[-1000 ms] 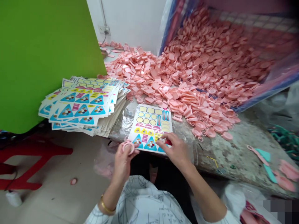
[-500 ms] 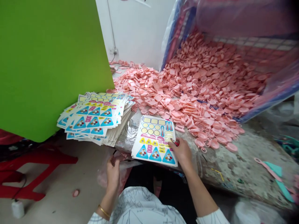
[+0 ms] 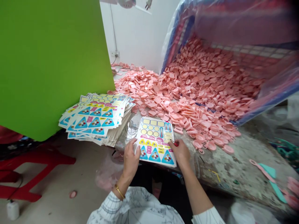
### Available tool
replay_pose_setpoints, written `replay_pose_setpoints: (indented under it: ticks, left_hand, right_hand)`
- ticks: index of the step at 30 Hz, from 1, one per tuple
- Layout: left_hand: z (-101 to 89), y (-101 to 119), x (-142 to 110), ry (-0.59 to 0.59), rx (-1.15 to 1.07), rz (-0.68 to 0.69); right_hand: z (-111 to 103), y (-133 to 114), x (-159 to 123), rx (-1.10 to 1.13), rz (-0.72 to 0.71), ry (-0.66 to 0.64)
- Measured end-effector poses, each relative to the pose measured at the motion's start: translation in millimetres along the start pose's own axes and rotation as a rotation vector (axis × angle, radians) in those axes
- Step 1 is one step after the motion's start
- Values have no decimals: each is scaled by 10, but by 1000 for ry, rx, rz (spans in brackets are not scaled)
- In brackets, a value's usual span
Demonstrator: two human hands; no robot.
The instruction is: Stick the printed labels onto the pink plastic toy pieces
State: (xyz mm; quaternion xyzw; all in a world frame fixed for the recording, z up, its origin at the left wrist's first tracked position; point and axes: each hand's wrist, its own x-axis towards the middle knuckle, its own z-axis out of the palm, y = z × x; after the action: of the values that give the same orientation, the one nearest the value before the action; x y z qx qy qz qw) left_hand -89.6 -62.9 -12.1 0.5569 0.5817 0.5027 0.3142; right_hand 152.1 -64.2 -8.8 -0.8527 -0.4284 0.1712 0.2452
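Nearest are the cuffs of a checked white shirt (image 3: 109,209), and a gold bangle (image 3: 119,192) circles the left wrist. The left hand (image 3: 130,160) is loosely open, holding nothing that shows, its fingertips (image 3: 135,150) against the left edge of a printed sticker sheet (image 3: 155,143). The right hand (image 3: 181,154) is closed to a pinch on a small red object (image 3: 176,144), mostly hidden by the fingers, at the sheet's right edge. The sheet lies on a worn, stained surface (image 3: 224,168), partly covered with crumpled clear plastic (image 3: 130,130). To its left, a fanned stack of sticker sheets (image 3: 95,118) sits beside a green board (image 3: 46,62), with a red plastic stool (image 3: 35,165) on the floor (image 3: 53,189) below. Just beyond the single sheet, a large heap of pink plastic pieces (image 3: 187,93) spreads back towards a blue-edged plastic bag (image 3: 175,37) and a white wall (image 3: 137,34)
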Motion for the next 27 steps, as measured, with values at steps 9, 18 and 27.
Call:
replay_pose_setpoints:
  ticks: [9, 18, 27]
  left_hand:
    - [58, 23, -44, -36, 38, 24]
    - [146, 177, 196, -71, -139, -74]
    - [237, 265, 313, -255, -612, -536]
  right_hand:
    - [17, 155, -79, 115, -16, 173]
    - [-91, 196, -31, 585, -115, 260]
    - [-401, -208, -76, 1246, -129, 307]
